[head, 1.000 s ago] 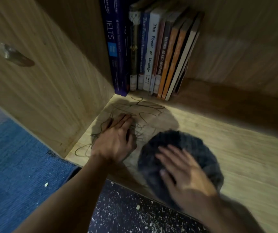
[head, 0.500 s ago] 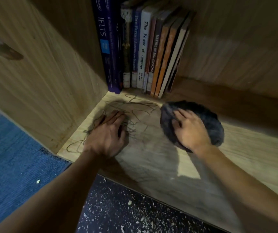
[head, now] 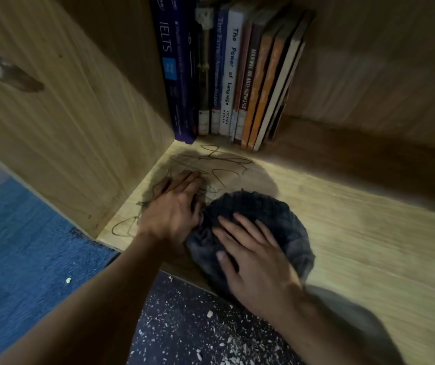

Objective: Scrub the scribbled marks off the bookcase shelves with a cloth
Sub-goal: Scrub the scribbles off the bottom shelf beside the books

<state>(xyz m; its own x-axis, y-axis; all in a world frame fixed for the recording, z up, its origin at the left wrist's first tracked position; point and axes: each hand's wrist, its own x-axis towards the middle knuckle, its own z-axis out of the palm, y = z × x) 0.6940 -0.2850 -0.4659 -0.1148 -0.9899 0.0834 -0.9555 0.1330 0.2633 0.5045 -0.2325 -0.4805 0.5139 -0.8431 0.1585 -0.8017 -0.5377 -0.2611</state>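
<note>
Two hands work low in the frame: our right hand [head: 257,255] presses flat-fingered on the dark cloth [head: 253,233] at centre; our left hand [head: 174,209] rests spread over the scribbled marks [head: 221,164]. Soft, limp cloth; we'd press its middle.

1. The left hand [head: 174,209] lies palm down, fingers straight and close together, its thumb side just beside the right hand's fingertips.
2. The right hand [head: 253,262] presses flat, fingers spread and extended, forearm [head: 329,330] angling in from the lower right.
</note>
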